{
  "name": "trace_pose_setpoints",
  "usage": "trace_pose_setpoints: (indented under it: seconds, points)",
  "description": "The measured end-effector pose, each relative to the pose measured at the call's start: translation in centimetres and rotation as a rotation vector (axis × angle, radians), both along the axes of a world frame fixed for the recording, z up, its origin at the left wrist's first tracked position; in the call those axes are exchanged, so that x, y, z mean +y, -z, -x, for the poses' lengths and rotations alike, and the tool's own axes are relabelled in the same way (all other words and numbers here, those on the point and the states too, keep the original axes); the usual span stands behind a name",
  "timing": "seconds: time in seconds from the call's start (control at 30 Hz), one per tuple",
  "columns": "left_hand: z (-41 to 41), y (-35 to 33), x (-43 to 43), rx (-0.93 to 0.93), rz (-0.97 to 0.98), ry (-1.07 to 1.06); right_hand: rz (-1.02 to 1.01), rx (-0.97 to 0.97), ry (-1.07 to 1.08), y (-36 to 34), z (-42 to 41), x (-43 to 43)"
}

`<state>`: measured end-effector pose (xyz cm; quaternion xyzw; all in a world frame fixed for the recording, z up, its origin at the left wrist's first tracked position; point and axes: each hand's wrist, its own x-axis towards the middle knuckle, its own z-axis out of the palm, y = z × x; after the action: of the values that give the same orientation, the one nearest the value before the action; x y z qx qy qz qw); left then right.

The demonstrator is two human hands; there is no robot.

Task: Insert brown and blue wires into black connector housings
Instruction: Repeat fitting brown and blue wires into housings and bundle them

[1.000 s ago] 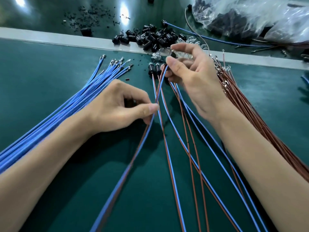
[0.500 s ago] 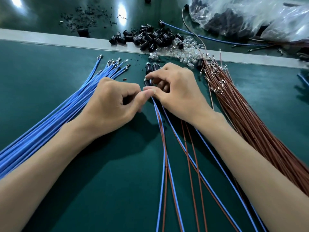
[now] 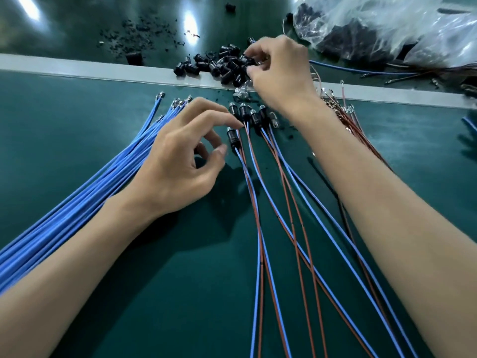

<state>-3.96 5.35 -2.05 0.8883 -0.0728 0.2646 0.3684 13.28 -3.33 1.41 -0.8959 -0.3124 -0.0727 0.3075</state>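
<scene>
Left hand [image 3: 180, 156] hovers low over the desk with its fingers loosely curled and nothing visibly in its grasp. To its left, a thick bundle of blue wires [image 3: 77, 202] fans along the green desk mat [image 3: 64, 112], the metal terminals pointing away from the person. Just beyond the left fingertips lie several finished assemblies [image 3: 245, 117]. Each is a black housing with one brown and one blue wire trailing back toward the viewer.

Further right and farther away, the right hand [image 3: 281, 73] reaches into a pile of black connector housings [image 3: 222, 65]. Its fingers are bent, and the tips seem to pinch a single black connector housing [image 3: 249, 62], though blur makes the grip uncertain. A bundle of brown wires [image 3: 361, 130] lies partly hidden under the right forearm.

The step in hand looks like fetching the next housing. It would go best if only one piece is lifted clear of the pile, then turned so that its open end faces the wire terminals. The left hand is well placed to draw one blue wire from the bundle, holding it close behind the terminal so that it does not bend.

A pale strip [image 3: 77, 71] crosses the desk under the pile. Beyond it the surface is darker and glossy, scattered with black crumbs [image 3: 134, 40]. A clear plastic bag [image 3: 387, 27] of dark parts sits at far right.
</scene>
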Motion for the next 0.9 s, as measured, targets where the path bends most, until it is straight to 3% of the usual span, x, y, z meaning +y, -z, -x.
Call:
trace_pose_setpoints:
  seconds: [0.17, 0.53, 0.77, 0.9]
  points:
    - [-0.1, -0.1, 0.0, 0.013, -0.007, -0.046, 0.192, -0.034, 0.04, 1.2, -0.5, 2.4]
    - [0.0, -0.3, 0.0, 0.026, 0.015, -0.082, 0.209, -0.232, 0.086, 2.0, 1.4, 1.9]
    - [0.1, -0.2, -0.1, 0.031, 0.017, -0.081, 0.208, -0.084, 0.126, 2.0, 1.0, 2.0]
    - [0.1, -0.3, -0.1, 0.031, 0.033, -0.09, 0.173, -0.126, 0.13, 2.0, 1.2, 1.4]
